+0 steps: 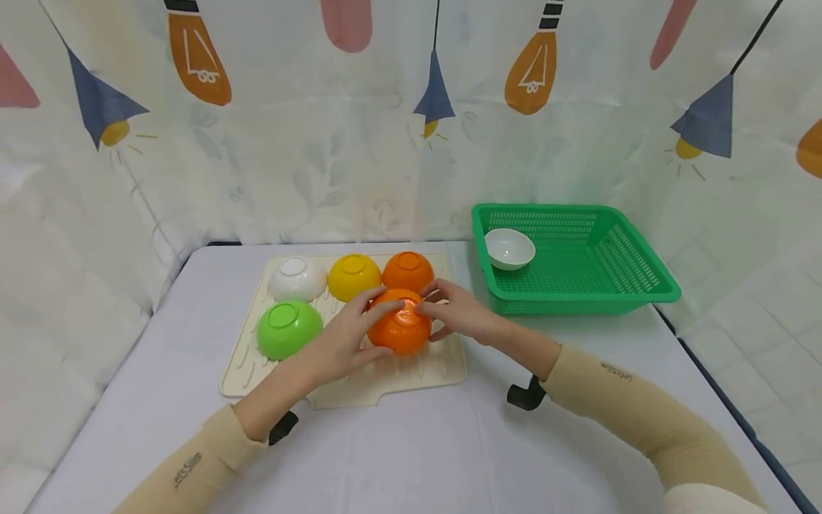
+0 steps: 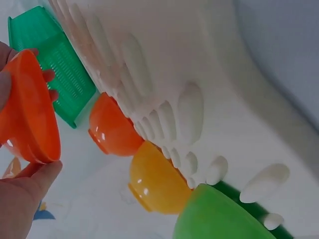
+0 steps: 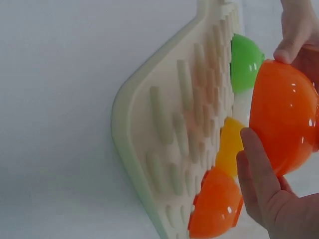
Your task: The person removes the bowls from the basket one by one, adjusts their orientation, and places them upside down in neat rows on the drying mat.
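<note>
Both hands hold an orange bowl [image 1: 401, 337] bottom-up above the near part of a cream drying mat [image 1: 359, 395]. My left hand [image 1: 347, 332] grips it from the left, thumb low and fingers over the upturned base. From the right, my right hand [image 1: 461, 311] holds the opposite side. In the left wrist view the held bowl [image 2: 31, 117] shows raised off the mat. Behind it, a second orange bowl [image 1: 411, 271], a yellow bowl [image 1: 353, 278] and a white bowl [image 1: 297, 278] rest upside down in a row. A green bowl [image 1: 289, 332] lies upside down at the left.
A green plastic basket [image 1: 578, 303] stands at the back right of the white-covered table [image 1: 411, 464], with a small white bowl [image 1: 510, 250] inside its left end. A patterned curtain [image 1: 359, 178] hangs right behind the table's back edge.
</note>
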`<state>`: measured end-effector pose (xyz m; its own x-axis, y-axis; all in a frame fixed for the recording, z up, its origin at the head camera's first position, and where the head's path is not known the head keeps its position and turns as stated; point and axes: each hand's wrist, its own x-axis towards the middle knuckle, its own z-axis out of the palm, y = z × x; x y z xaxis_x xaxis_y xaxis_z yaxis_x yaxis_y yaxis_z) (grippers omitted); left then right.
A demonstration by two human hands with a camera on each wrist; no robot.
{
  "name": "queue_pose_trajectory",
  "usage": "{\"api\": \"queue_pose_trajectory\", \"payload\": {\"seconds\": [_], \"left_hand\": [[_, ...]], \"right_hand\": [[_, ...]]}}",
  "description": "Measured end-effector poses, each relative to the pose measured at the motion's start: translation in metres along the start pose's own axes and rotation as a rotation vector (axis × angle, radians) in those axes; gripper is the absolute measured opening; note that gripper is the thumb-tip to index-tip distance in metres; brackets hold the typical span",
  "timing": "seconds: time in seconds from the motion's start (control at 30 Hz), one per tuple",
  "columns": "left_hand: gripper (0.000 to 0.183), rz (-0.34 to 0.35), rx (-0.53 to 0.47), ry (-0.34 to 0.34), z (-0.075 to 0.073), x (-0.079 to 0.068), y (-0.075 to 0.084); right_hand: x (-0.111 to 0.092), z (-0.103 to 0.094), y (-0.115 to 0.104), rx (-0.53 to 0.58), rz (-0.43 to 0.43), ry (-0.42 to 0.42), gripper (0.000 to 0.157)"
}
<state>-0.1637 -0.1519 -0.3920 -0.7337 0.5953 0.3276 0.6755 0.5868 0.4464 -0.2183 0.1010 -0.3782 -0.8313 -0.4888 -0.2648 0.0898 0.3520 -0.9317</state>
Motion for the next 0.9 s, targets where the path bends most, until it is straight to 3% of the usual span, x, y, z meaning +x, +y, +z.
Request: {"api": "queue_pose_trajectory", "payload": {"seconds": [0.1, 0.3, 0.4, 0.7, 0.9], "left_hand": [[0.075, -0.009, -0.011, 0.006, -0.002, -0.002, -0.003], [0.075, -0.056, -0.033, 0.009, -0.008, -0.006, -0.013], [0.077, -0.097, -0.069, -0.015, -0.012, -0.008, -0.02], [0.077, -0.195, -0.057, -0.102, -0.019, -0.014, -0.041], [0.088, -0.253, -0.088, -0.137, -0.027, -0.013, -0.05]], "right_hand": [[0.0, 0.003, 0.003, -0.066, -0.067, -0.017, 0.046], [0.004, 0.008, 0.004, -0.375, -0.249, -0.032, 0.074], [0.012, 0.015, 0.001, -0.467, -0.31, -0.037, 0.08], [0.037, 0.039, 0.004, -0.492, -0.335, -0.04, 0.074], [0.051, 0.049, 0.004, -0.517, -0.348, -0.02, 0.075]]}}
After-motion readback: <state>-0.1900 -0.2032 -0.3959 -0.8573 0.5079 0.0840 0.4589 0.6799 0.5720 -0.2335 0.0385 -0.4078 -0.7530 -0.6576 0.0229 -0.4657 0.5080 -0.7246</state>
